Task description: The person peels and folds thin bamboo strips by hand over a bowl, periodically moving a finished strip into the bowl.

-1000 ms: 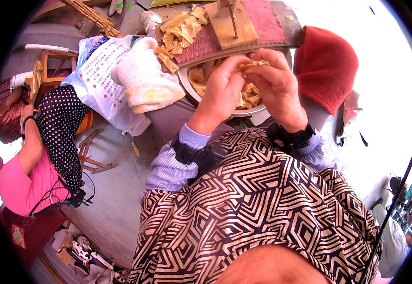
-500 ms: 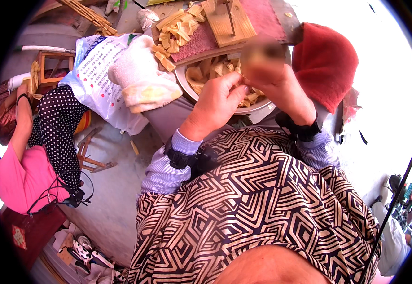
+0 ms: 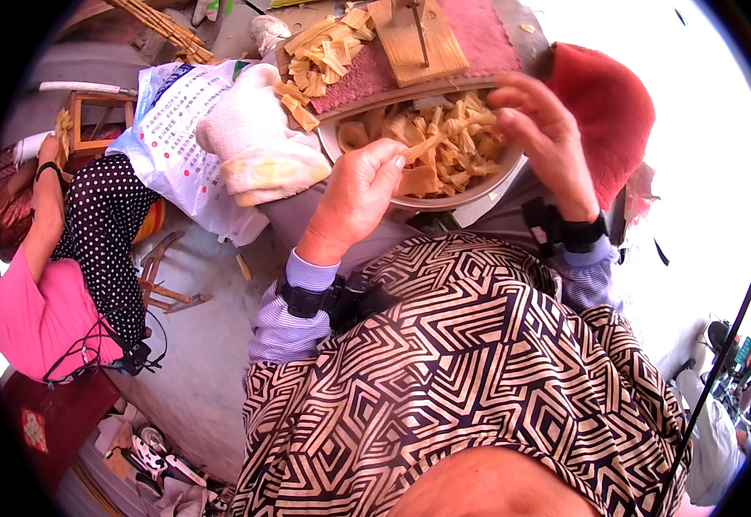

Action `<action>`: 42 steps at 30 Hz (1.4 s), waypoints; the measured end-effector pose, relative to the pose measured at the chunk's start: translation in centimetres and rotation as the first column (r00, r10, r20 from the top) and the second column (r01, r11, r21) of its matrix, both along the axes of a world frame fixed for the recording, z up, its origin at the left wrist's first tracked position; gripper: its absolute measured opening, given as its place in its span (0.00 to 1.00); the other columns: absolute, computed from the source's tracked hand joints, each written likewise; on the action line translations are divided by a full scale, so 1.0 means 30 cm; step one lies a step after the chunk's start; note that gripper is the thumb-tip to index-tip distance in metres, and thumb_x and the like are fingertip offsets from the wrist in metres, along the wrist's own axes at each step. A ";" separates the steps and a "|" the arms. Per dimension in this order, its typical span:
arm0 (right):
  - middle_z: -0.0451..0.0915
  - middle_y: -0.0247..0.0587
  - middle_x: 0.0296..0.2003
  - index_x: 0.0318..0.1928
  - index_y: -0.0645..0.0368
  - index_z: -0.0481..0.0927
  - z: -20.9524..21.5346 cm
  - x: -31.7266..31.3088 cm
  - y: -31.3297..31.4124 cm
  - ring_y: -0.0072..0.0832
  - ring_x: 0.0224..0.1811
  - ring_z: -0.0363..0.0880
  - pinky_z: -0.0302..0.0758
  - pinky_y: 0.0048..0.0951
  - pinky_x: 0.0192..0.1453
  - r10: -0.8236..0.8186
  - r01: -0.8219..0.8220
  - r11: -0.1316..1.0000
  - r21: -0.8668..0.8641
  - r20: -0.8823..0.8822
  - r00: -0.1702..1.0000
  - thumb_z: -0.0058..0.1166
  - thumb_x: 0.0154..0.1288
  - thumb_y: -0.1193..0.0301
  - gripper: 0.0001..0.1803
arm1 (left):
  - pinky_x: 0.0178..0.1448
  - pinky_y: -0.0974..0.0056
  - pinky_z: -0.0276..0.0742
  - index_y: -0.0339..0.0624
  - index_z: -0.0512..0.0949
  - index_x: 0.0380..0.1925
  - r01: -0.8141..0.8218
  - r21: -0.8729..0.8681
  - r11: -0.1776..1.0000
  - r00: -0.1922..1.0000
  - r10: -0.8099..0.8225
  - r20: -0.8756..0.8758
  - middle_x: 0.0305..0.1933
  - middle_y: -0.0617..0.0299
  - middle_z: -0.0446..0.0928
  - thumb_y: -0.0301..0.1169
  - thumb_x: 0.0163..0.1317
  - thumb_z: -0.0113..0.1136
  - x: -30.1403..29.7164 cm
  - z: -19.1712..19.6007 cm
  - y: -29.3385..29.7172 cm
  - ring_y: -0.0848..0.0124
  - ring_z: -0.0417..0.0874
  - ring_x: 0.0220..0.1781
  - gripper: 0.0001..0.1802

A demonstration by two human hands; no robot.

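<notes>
My left hand pinches a thin pale-yellow strip between thumb and fingers over the near left side of a round basin. The strip's kind of material cannot be told. Many similar curled, folded strips fill the basin, which rests at my lap. Above the basin's right side, my right hand is raised with its fingers loosely curved and apart, holding nothing that I can see.
Beyond the basin is a board with red cloth, a wooden block with a metal rod and a pile of folded strips. A towel and plastic bag lie left. A red cloth-covered thing stands right. Another person sits left.
My hands were together over the basin. Now they have parted: the right has moved right and opened, the left has drawn slightly left and nearer with the strip.
</notes>
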State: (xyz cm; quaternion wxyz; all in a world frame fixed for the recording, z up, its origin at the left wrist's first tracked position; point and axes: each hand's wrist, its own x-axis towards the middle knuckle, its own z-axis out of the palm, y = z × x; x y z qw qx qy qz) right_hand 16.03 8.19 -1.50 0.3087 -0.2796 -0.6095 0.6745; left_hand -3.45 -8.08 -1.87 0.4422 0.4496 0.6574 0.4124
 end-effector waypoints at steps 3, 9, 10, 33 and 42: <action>0.77 0.37 0.48 0.58 0.58 0.74 0.057 0.005 0.024 0.19 0.42 0.75 0.74 0.19 0.43 -0.104 0.083 0.974 0.209 0.093 0.990 0.60 0.63 0.72 0.22 | 0.32 0.72 0.68 0.34 0.76 0.39 -0.017 0.055 0.998 0.985 0.027 -0.172 0.24 0.69 0.69 0.29 0.70 0.49 0.001 0.007 -0.004 0.81 0.68 0.27 0.10; 0.79 0.45 0.31 0.45 0.61 0.79 0.087 -0.026 0.027 0.29 0.30 0.75 0.73 0.27 0.37 0.097 -0.305 0.813 0.497 0.401 0.911 0.61 0.60 0.70 0.14 | 0.32 0.71 0.67 0.34 0.76 0.38 0.046 0.080 0.996 0.969 -0.025 -0.245 0.24 0.69 0.69 0.29 0.69 0.49 0.002 0.042 0.032 0.81 0.67 0.27 0.09; 0.77 0.46 0.26 0.41 0.63 0.79 0.090 -0.026 0.028 0.31 0.26 0.73 0.72 0.29 0.34 0.150 -0.380 0.835 0.398 0.499 0.853 0.59 0.61 0.69 0.11 | 0.32 0.71 0.66 0.34 0.75 0.38 0.054 0.054 0.997 0.973 -0.040 -0.228 0.24 0.69 0.68 0.30 0.70 0.49 -0.003 0.051 0.036 0.80 0.66 0.27 0.09; 0.76 0.29 0.27 0.43 0.67 0.79 0.020 -0.030 -0.053 0.14 0.31 0.70 0.71 0.20 0.36 0.292 -0.326 0.945 0.029 0.372 0.881 0.54 0.66 0.75 0.08 | 0.30 0.75 0.68 0.38 0.71 0.52 -0.196 -0.006 0.981 0.520 0.110 0.847 0.45 0.58 0.77 0.33 0.70 0.50 0.020 0.016 0.080 0.79 0.71 0.26 0.15; 0.74 0.28 0.22 0.52 0.65 0.77 0.107 -0.052 -0.098 0.12 0.25 0.68 0.68 0.18 0.29 0.108 -0.161 0.972 0.170 0.287 0.952 0.63 0.60 0.73 0.20 | 0.31 0.68 0.71 0.36 0.77 0.41 -0.002 0.098 0.995 0.986 0.018 -0.165 0.27 0.63 0.78 0.33 0.70 0.49 0.063 -0.004 0.108 0.75 0.76 0.26 0.12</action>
